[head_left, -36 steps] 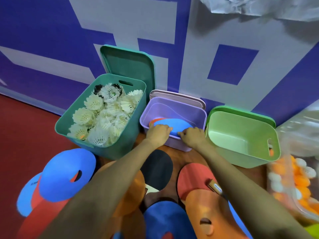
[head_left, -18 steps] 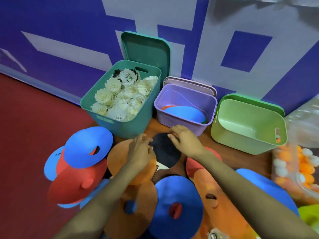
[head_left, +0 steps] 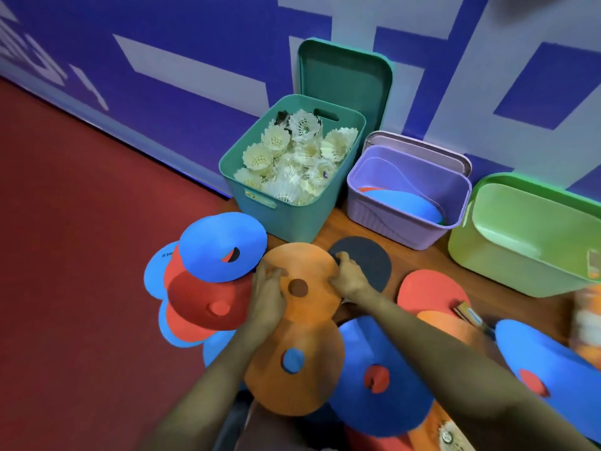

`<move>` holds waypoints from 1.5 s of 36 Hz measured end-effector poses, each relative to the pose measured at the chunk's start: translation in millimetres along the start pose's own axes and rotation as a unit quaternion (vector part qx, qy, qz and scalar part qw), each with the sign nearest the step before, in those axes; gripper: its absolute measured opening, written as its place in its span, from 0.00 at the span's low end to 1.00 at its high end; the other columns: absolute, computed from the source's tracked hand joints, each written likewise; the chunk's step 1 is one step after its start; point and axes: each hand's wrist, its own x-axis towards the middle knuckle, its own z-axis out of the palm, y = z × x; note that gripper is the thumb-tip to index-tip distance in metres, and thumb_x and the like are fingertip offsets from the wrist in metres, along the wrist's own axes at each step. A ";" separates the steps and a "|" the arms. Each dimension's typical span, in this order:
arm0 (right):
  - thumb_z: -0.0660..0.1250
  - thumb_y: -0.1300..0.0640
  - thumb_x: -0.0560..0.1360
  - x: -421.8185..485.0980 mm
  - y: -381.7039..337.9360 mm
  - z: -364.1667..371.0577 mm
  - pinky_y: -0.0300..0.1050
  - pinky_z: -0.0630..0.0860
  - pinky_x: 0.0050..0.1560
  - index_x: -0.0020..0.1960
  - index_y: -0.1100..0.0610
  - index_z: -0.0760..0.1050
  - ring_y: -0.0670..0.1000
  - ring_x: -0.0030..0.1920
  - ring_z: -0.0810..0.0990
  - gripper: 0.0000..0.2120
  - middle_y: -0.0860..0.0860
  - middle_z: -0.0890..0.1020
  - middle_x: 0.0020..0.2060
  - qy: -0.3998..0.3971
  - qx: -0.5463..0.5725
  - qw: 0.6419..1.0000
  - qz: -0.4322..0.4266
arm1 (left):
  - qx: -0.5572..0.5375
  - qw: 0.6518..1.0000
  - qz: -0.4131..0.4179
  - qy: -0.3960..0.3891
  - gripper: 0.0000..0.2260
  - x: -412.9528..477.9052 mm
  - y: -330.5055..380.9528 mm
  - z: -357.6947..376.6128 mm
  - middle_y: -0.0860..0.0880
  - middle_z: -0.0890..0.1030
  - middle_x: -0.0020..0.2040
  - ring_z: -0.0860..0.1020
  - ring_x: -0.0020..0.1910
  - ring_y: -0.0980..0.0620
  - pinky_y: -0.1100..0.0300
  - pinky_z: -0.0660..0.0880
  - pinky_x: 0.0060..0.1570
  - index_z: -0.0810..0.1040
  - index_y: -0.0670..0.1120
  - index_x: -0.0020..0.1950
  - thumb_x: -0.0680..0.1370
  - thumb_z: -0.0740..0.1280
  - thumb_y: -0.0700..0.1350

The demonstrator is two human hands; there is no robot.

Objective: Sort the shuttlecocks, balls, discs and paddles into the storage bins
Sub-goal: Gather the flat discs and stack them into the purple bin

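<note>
Both hands have come back from the purple bin (head_left: 390, 222) to the pile on the floor; the left hand (head_left: 270, 296) now curls over the near-left edge of the orange disc (head_left: 309, 262), and the right hand (head_left: 349, 276) pinches its far-right edge, fingers over the black paddle (head_left: 370, 260) beneath. The disc lies flat on top of other discs, not yet lifted. I judge the step to be picking up the next disc; the next move calls for lifting it level, free of its neighbours, and carrying it forward and right to the purple bin. That bin holds a blue disc (head_left: 403, 203) over a red one; the teal bin (head_left: 283, 219) to its left is heaped with shuttlecocks (head_left: 292, 157); the green bin (head_left: 520, 255) shows nothing inside in the part I can see.
</note>
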 end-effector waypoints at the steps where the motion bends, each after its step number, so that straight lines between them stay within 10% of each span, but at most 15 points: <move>1: 0.60 0.65 0.74 -0.2 -0.1 -1.1 0.53 0.72 0.57 0.70 0.56 0.62 0.61 0.61 0.73 0.25 0.60 0.73 0.63 0.013 0.009 1.000 -0.008 | -0.009 1.000 0.001 0.000 0.23 0.1 0.2 0.0 0.42 0.67 0.66 0.65 0.67 0.43 0.57 0.61 0.69 0.76 0.43 0.59 0.68 0.59 0.27; 9: 0.56 0.62 0.77 0.1 1.3 -19.5 0.46 0.71 0.55 0.54 0.55 0.76 0.57 0.56 0.76 0.11 0.57 0.76 0.57 0.073 0.020 0.996 -0.054 | 0.064 0.986 -0.047 0.143 0.20 9.7 -10.2 -22.3 0.35 0.70 0.65 0.65 0.67 0.34 0.40 0.64 0.63 0.80 0.40 0.53 0.70 0.53 0.43; 14: 0.59 0.60 0.78 0.4 6.8 -32.0 0.44 0.73 0.52 0.50 0.58 0.79 0.53 0.50 0.79 0.10 0.54 0.79 0.54 0.102 0.049 0.993 -0.033 | 0.147 0.979 -0.138 -0.007 0.16 22.8 -19.8 -28.3 0.44 0.59 0.75 0.52 0.75 0.43 0.44 0.46 0.73 0.76 0.45 0.63 0.77 0.59 0.41; 21: 0.52 0.58 0.79 -13.0 9.8 -47.5 0.45 0.73 0.41 0.46 0.63 0.77 0.57 0.39 0.81 0.16 0.57 0.82 0.34 0.106 0.062 0.992 -0.036 | 0.167 0.980 -0.102 0.032 0.22 18.0 -16.1 -27.8 0.48 0.58 0.76 0.57 0.74 0.49 0.44 0.48 0.72 0.60 0.43 0.75 0.80 0.56 0.42; 29: 0.60 0.66 0.75 -24.8 20.4 -69.9 0.37 0.68 0.51 0.61 0.59 0.75 0.53 0.50 0.78 0.16 0.54 0.79 0.51 0.052 -0.026 0.993 -0.100 | 0.204 0.979 -0.022 0.015 0.28 1.6 3.7 -27.9 0.49 0.57 0.77 0.56 0.75 0.51 0.48 0.49 0.74 0.57 0.45 0.76 0.76 0.58 0.37; 42: 0.64 0.64 0.75 -19.8 31.5 -63.5 0.30 0.64 0.44 0.57 0.59 0.76 0.49 0.47 0.76 0.11 0.55 0.79 0.53 0.067 -0.030 0.993 -0.097 | 0.091 0.991 -0.081 -0.050 0.32 -12.7 -17.6 -24.0 0.55 0.52 0.77 0.52 0.75 0.47 0.31 0.57 0.66 0.57 0.49 0.76 0.75 0.60 0.32; 48: 0.53 0.71 0.75 -14.2 31.2 -64.5 0.46 0.65 0.67 0.68 0.59 0.71 0.59 0.68 0.70 0.23 0.58 0.71 0.68 0.034 -0.119 0.990 -0.063 | 0.112 0.991 -0.060 -0.048 0.27 -15.6 -26.2 -24.7 0.53 0.55 0.77 0.54 0.74 0.47 0.36 0.56 0.68 0.68 0.51 0.71 0.75 0.58 0.31; 54: 0.50 0.69 0.77 -8.8 31.1 -72.4 0.39 0.74 0.47 0.73 0.55 0.63 0.56 0.52 0.77 0.26 0.58 0.70 0.68 -0.040 -0.147 0.988 -0.018 | 0.064 0.995 -0.062 -0.033 0.22 -15.6 -34.8 -24.4 0.49 0.66 0.71 0.63 0.70 0.44 0.44 0.66 0.64 0.76 0.46 0.57 0.69 0.59 0.26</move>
